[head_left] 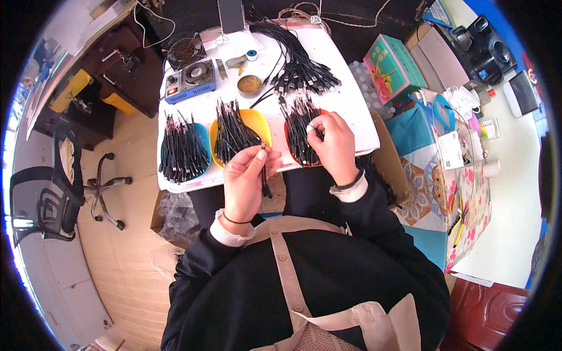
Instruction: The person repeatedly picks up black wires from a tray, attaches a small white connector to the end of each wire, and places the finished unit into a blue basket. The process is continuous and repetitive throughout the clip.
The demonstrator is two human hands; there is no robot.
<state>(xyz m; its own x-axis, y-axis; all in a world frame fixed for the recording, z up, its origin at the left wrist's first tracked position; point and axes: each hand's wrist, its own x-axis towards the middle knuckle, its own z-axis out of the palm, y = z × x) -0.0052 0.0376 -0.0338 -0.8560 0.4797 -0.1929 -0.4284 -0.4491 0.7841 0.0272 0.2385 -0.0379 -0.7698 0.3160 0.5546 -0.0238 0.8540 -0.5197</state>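
Note:
My left hand (244,180) is closed in a pinch on a short black cable (267,186), which hangs down past the table's near edge. Over the red tray (288,140) on the right, my right hand (338,147) has its thumb and forefinger together at a bundle of black cables (297,131). Whether a cable is between those fingertips cannot be made out. In the middle, a yellow tray (257,121) holds another cable bundle (229,136) with stripped, pinkish wire ends pointing away. A blue tray (204,137) on the left carries a similar bundle (180,153).
Farther back on the white table (275,109) lies a loose pile of black cables (307,75). A small blue-framed device (193,81), a fan (186,51), a round tin (249,86) and a solder spool (252,55) stand at back left. A cardboard box (391,161) sits right.

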